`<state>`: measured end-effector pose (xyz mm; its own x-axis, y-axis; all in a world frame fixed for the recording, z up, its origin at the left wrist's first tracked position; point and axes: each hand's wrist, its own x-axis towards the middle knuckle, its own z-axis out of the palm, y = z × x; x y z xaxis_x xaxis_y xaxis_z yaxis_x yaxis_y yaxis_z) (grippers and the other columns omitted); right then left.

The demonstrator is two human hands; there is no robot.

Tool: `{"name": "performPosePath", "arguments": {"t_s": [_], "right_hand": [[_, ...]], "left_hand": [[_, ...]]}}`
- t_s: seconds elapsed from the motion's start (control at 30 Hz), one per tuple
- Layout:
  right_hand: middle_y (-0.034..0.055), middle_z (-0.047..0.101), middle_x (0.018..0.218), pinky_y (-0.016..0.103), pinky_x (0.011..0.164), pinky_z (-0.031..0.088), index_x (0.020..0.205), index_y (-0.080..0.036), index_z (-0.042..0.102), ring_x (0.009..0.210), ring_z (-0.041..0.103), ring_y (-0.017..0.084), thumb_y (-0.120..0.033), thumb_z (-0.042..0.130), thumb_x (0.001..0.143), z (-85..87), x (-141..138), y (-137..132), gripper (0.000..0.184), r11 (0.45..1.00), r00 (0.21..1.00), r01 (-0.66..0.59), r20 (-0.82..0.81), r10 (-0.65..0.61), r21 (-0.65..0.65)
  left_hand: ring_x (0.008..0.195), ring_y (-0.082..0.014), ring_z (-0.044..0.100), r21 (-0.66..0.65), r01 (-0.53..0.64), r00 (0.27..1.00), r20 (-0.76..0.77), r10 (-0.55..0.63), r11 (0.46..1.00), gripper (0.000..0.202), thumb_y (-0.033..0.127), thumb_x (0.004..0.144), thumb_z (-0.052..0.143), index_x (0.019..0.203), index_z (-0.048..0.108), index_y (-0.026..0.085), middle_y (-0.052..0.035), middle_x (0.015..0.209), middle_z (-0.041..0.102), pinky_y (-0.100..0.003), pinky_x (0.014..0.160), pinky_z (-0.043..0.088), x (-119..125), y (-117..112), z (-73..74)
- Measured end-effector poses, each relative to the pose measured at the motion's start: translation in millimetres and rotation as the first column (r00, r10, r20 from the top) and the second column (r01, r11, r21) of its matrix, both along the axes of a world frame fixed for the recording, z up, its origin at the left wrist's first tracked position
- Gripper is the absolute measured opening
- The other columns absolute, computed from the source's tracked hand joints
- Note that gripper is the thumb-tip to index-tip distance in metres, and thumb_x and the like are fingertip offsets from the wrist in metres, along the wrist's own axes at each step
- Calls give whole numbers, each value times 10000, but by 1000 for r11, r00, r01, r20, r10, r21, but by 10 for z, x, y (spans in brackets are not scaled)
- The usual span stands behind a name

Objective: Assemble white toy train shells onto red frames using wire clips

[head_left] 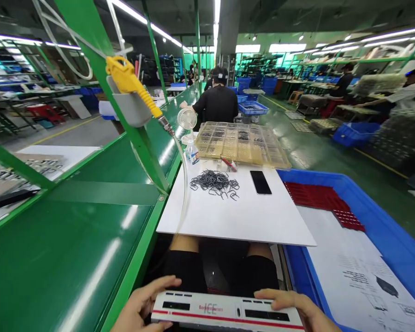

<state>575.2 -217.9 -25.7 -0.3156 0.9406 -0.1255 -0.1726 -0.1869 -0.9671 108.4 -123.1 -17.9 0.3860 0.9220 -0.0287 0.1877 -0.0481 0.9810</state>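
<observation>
A long green conveyor belt with a glossy surface point(100, 240) runs along the left of the flat white rectangular tabletop point(235, 219). Right of that tabletop stands a deep blue plastic bin point(359, 193), with red slatted pieces point(318, 198) and white printed sheets point(352, 267) inside. On the tabletop's far end sits a yellowish see-through plastic tray with many compartments point(242, 152).

The white model train-car body with a red stripe point(228, 310) is on the near side of the tabletop, apart from its edge and above the wearer's lap. It lies directly between the two hands, neither clearly nearer. Its long axis runs left to right, roughly parallel to the tabletop's near edge; the lettering reads upright to the wearer, and which end is the front I cannot tell.

The bare left hand point(138, 306) pinches the body's left end, thumb at the near corner, index finger stretched past the far one. The bare right hand point(297, 304) grips the right end, fingers bent over the far edge, thumb not visible.

On the tabletop's middle lie a tangled heap of dark bent wire pieces point(214, 180) and, right of it, a black flat phone point(261, 182)
</observation>
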Motion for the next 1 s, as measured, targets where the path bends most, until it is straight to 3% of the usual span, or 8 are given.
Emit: {"name": "performPosePath", "arguments": {"t_s": [0.1, 0.17, 0.27, 0.37, 0.5, 0.7, 0.87, 1.0], "right_hand": [[194, 730, 1571, 463, 843, 754, 1382, -370, 844, 1286, 814, 429, -626, 1057, 731, 179, -28, 138, 732, 993, 996, -69, -55, 75, 99], [193, 754, 1538, 414, 797, 762, 1391, -359, 845, 1160, 866, 386, -602, 1054, 741, 276, -52, 242, 724, 982, 994, -81, -56, 92, 171], [184, 794, 1470, 400, 768, 778, 1405, -345, 844, 967, 903, 347, -573, 990, 835, 367, -98, 342, 631, 966, 995, -103, 42, 96, 236], [170, 819, 1416, 420, 719, 791, 1400, -330, 848, 876, 905, 355, -552, 939, 894, 398, -124, 355, 560, 957, 994, -78, 94, 53, 281], [156, 833, 1390, 404, 689, 792, 1369, -321, 858, 838, 903, 341, -544, 916, 918, 332, -159, 331, 506, 962, 996, -35, 87, 12, 269], [188, 814, 1429, 404, 698, 783, 1395, -292, 829, 829, 900, 314, -500, 892, 981, 198, -261, 311, 468, 979, 998, -34, 54, 24, 200], [208, 803, 1435, 419, 690, 766, 1378, -274, 788, 887, 884, 306, -539, 899, 971, 115, -380, 226, 497, 984, 996, 86, 23, -91, 157], [175, 821, 1397, 389, 627, 743, 1341, -274, 769, 864, 867, 283, -521, 934, 941, 56, -487, 220, 498, 977, 991, 135, -26, -132, 163]], "left_hand": [[1072, -331, 892, -34, -81, 992, 97, 84, 996, 427, 307, 818, 1010, 1224, 891, 248, -154, 1341, 866, -339, 906, 748, -18, -13, 166], [988, -299, 903, 30, -49, 996, 73, 47, 998, 415, 276, 862, 974, 1266, 889, 229, -136, 1190, 905, -314, 885, 747, -38, 7, 286], [919, -262, 901, 177, 24, 1000, -14, -22, 984, 420, 231, 909, 929, 1326, 878, 211, -142, 1210, 900, -254, 800, 731, -91, 64, 408], [943, -270, 904, 252, 40, 999, -45, -29, 967, 421, 243, 921, 926, 1337, 874, 201, -145, 1190, 903, -262, 812, 729, -133, 89, 458], [910, -270, 904, 213, -8, 998, 58, -4, 977, 452, 270, 876, 995, 1310, 882, 215, -129, 1162, 909, -291, 816, 746, -146, 60, 412], [969, -292, 899, 18, -14, 965, 263, 9, 1000, 582, 339, 748, 1103, 1279, 890, 234, -126, 1181, 908, -329, 858, 760, -205, 49, 305], [1174, -349, 867, -64, 114, 984, 148, -103, 991, 609, 374, 821, 1057, 1373, 855, 217, -164, 1339, 862, -418, 1012, 742, -293, 57, 328], [1109, -348, 885, -24, 96, 990, 107, -93, 995, 587, 319, 821, 1050, 1377, 862, 325, -103, 1315, 874, -436, 946, 776, -310, 17, 242]]}}
